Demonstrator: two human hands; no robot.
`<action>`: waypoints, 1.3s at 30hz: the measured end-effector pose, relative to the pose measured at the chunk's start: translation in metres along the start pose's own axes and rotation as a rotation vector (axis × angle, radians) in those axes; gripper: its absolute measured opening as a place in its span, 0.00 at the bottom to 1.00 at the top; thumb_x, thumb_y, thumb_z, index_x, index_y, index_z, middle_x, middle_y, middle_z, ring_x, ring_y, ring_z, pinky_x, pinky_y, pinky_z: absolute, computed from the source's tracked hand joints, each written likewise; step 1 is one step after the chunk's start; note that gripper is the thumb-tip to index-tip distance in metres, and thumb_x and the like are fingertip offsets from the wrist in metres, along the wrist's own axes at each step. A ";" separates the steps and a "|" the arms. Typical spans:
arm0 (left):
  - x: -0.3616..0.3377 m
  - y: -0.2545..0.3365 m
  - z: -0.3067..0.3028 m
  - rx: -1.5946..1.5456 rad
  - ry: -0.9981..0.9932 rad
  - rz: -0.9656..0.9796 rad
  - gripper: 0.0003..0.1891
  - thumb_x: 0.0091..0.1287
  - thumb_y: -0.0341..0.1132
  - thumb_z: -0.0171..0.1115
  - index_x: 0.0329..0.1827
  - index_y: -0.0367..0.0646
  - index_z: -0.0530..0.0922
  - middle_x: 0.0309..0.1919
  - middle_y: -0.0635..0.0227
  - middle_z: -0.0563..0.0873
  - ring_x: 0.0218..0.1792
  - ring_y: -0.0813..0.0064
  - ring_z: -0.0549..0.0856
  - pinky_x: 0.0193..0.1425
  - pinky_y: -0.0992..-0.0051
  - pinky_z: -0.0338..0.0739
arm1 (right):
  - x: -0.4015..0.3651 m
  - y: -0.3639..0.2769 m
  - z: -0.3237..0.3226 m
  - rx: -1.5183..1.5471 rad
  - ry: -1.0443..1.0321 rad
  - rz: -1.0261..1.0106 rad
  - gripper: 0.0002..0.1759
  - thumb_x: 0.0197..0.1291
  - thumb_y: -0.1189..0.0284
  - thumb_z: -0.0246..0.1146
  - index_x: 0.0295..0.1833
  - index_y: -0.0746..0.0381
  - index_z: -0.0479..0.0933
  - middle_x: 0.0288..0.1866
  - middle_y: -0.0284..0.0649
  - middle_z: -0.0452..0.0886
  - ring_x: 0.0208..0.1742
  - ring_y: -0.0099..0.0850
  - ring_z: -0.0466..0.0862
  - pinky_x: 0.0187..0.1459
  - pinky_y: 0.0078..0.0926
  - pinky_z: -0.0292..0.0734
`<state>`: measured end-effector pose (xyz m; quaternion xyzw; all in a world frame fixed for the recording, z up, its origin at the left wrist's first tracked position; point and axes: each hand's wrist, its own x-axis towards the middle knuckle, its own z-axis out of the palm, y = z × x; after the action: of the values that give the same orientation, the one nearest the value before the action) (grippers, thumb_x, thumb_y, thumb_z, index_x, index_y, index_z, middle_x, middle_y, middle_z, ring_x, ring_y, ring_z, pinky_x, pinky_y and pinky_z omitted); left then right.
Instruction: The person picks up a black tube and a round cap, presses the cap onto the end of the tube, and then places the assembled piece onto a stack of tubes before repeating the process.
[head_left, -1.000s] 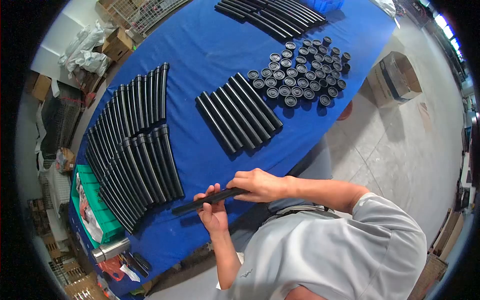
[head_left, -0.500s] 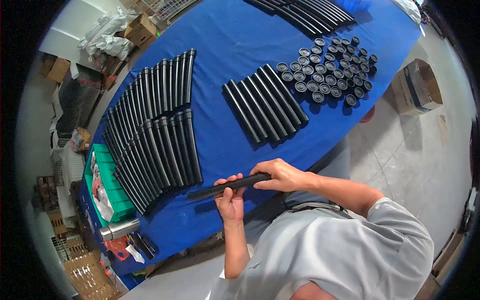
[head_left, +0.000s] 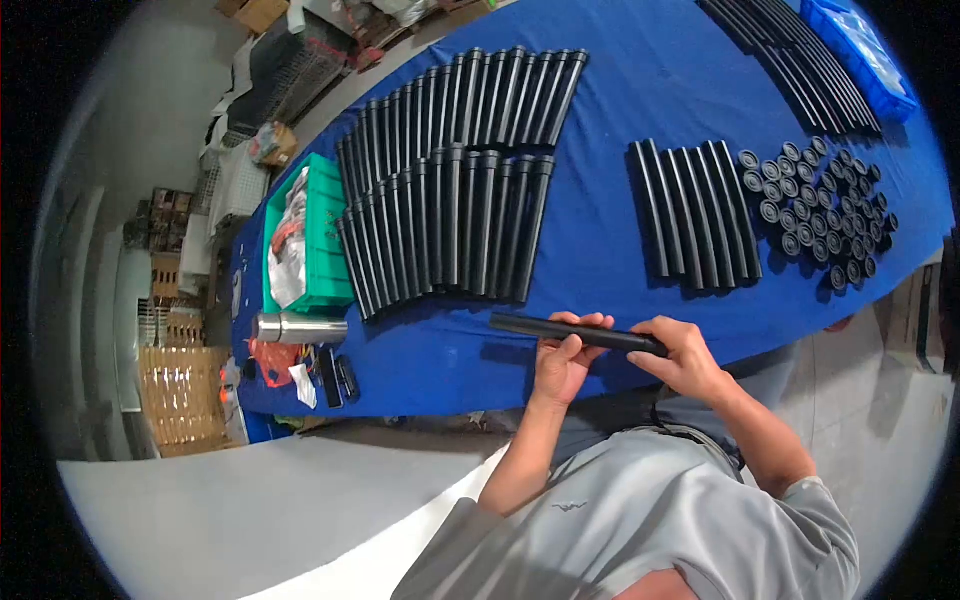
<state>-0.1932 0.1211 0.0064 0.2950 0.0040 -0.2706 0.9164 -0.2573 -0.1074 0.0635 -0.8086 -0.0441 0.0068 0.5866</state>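
A black tube (head_left: 521, 326) is held nearly level above the near edge of the blue-covered table. My left hand (head_left: 562, 372) supports it from below near the middle, fingers curled round its far side and thumb against it. At the tube's right end, my right hand (head_left: 684, 358) grips with thumb and fingers; whether a cap sits on that end is hidden. Beyond my hands lie two fanned rows of capped black tubes (head_left: 455, 220) on the left. Several plain black tubes (head_left: 697, 215) lie side by side right of centre, beside a cluster of round black caps (head_left: 803, 208).
A green bin (head_left: 326, 232) with plastic bags stands at the left, next to a steel flask (head_left: 300, 329) and small items. At the far right are more dark tubes (head_left: 800, 75) and a blue crate (head_left: 868, 62). The table's near edge (head_left: 430, 412) runs before my body.
My view has turned left, so the table and its contents appear shifted right. Both hands still hold the same tube, which now tilts slightly down toward its right end.
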 end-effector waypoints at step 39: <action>-0.001 0.003 -0.009 0.019 -0.054 0.018 0.19 0.70 0.31 0.73 0.62 0.45 0.79 0.60 0.52 0.87 0.67 0.48 0.84 0.70 0.43 0.83 | 0.000 0.003 -0.010 0.127 -0.179 0.227 0.21 0.62 0.71 0.75 0.58 0.63 0.79 0.44 0.45 0.83 0.43 0.44 0.87 0.42 0.41 0.84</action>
<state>-0.1917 0.1285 0.0007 0.2962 -0.0258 -0.2703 0.9157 -0.2563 -0.1181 0.0640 -0.7659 -0.0037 0.1480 0.6257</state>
